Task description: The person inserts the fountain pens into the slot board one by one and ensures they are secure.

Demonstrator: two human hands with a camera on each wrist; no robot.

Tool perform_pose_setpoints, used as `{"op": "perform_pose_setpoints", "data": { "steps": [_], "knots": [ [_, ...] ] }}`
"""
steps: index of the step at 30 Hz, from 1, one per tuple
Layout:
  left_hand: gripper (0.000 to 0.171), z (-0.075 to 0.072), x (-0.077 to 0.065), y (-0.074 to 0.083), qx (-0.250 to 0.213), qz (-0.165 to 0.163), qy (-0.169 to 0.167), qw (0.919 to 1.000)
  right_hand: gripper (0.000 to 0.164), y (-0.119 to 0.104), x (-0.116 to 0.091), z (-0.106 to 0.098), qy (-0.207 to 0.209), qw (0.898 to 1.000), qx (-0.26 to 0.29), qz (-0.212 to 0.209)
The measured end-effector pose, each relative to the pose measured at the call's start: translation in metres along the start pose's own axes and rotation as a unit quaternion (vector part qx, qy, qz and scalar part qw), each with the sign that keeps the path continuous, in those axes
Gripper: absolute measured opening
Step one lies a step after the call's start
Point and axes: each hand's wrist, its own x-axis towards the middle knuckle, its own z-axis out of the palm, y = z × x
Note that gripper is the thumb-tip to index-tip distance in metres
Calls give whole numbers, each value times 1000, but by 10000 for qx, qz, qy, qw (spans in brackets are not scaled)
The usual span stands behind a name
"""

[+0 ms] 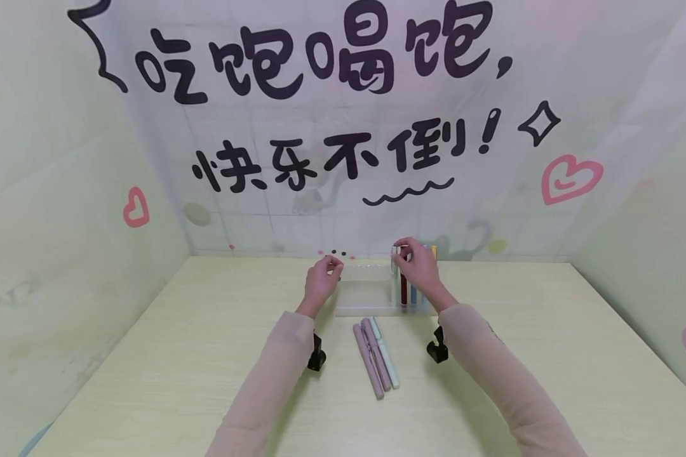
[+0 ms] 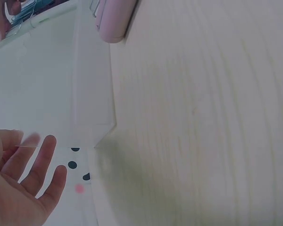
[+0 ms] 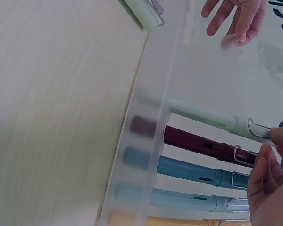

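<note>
My right hand pinches the cap end of a pale green pen, which stands in a clear pen stand. Beside that pen are a dark red pen, a blue pen, a light blue pen and an orange pen. My left hand holds the stand's left edge between thumb and fingertips; its other fingers are spread in the left wrist view.
In front of the stand, two mauve pens and a mint pen lie side by side on the pale wooden table. A printed wall rises behind the stand.
</note>
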Motion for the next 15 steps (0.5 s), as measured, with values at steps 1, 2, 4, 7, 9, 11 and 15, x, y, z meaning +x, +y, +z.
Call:
{"op": "perform_pose_setpoints", "data": {
  "steps": [1,2,4,7,9,11,15],
  "knots": [
    [14,0,0,0,8,24,5,10000,21,1,1,0,-40,10000,36,23],
    [14,0,0,0,4,42,9,10000,21,1,1,0,-86,9999,36,44],
    [14,0,0,0,11,53,10,10000,23,2,2,-1,-189,9997,51,116],
    [14,0,0,1,-1,31,4,10000,26,4,3,-2,-321,9992,-35,243],
    [14,0,0,1,-4,-12,0,10000,28,5,4,-3,-377,9988,-90,308],
    [14,0,0,1,4,-19,-1,10000,28,6,5,-3,-393,9985,-132,349],
    [14,0,0,1,-4,-70,2,10000,29,8,6,-2,-393,9985,-166,347]
  ]
}}
